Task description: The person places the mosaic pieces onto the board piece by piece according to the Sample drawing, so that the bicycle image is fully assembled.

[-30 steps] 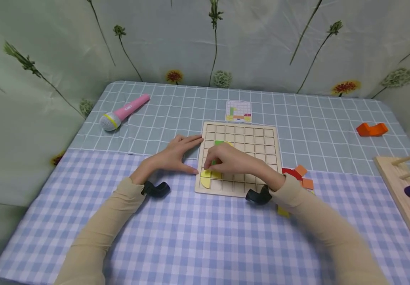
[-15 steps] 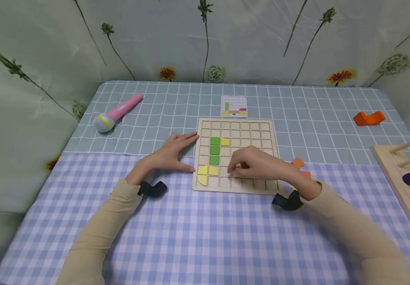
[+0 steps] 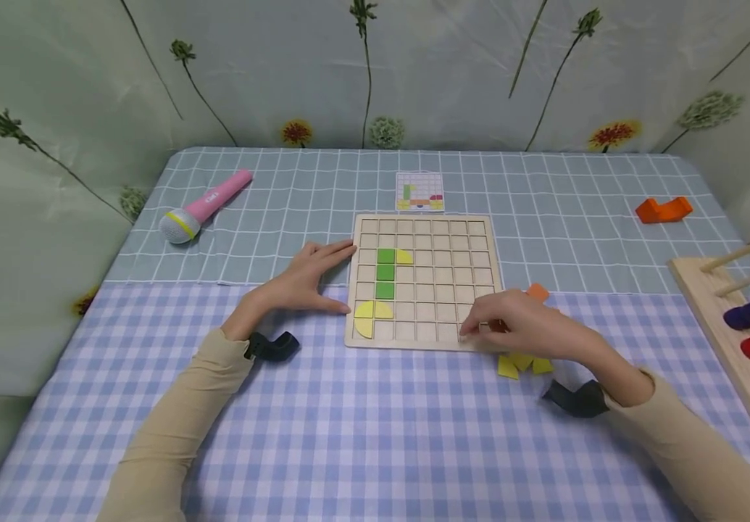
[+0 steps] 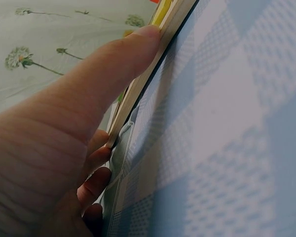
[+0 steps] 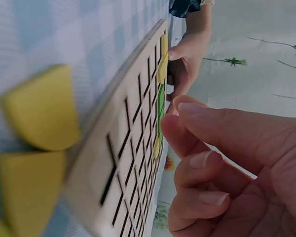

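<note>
A wooden grid board (image 3: 424, 275) lies flat in the middle of the table. My left hand (image 3: 306, 279) is spread at its left side, thumb and fingertips right at the edge; the left wrist view shows the thumb (image 4: 123, 59) against the board's side. My right hand (image 3: 525, 325) is over the board's lower right corner, fingers loosely bent, no piece visible between thumb and fingertips in the right wrist view. Three green squares (image 3: 385, 272) form a column on the board. A yellow quarter-circle (image 3: 403, 257) lies beside the top one, with three more yellow pieces (image 3: 364, 309) at lower left.
Loose yellow pieces (image 3: 508, 367) and an orange square (image 3: 537, 292) lie right of the board, partly under my right hand. A pattern card (image 3: 419, 191) lies behind the board. A pink microphone (image 3: 208, 205), an orange block (image 3: 664, 210) and a wooden bead rack (image 3: 727, 348) stand farther out.
My right hand has moved from the yellow pieces at the board's lower left across to its lower right corner, uncovering the green and yellow pieces. The left hand stays at the edge.
</note>
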Motion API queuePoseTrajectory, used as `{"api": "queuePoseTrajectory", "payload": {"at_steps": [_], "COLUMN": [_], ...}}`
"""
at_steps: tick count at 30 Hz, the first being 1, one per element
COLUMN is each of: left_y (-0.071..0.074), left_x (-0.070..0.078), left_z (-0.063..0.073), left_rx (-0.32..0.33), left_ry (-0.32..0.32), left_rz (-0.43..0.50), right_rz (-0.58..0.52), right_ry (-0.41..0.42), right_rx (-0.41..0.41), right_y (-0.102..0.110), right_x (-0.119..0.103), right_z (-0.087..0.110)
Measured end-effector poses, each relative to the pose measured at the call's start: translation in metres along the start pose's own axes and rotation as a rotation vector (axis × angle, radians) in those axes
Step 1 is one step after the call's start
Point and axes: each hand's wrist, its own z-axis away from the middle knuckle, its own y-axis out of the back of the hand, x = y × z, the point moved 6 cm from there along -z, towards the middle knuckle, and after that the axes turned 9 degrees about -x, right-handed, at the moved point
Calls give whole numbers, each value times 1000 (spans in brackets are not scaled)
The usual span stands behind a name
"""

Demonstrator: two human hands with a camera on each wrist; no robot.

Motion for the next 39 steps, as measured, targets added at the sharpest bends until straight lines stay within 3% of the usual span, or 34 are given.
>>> {"api": "queuePoseTrajectory", "payload": {"at_steps": [6,15,23,39], "left_y": [1,0,1,-1], "left_x": [2,3,3,-1], "left_z": [1,2,3,2], "left_rx": [-2,-5,1,9], "left_ry": [-8,-2,7,2], "left_rz": [1,9,6,-8], "right_rz": [7,0,15,199], "right_ry": [1,100,9,-25], "right_rx": [7,-35,-104,-37], "right_y": [-6,-17,-24,-29], "right_x": [5,9,21,23], "right_z": [17,37,47,50]}}
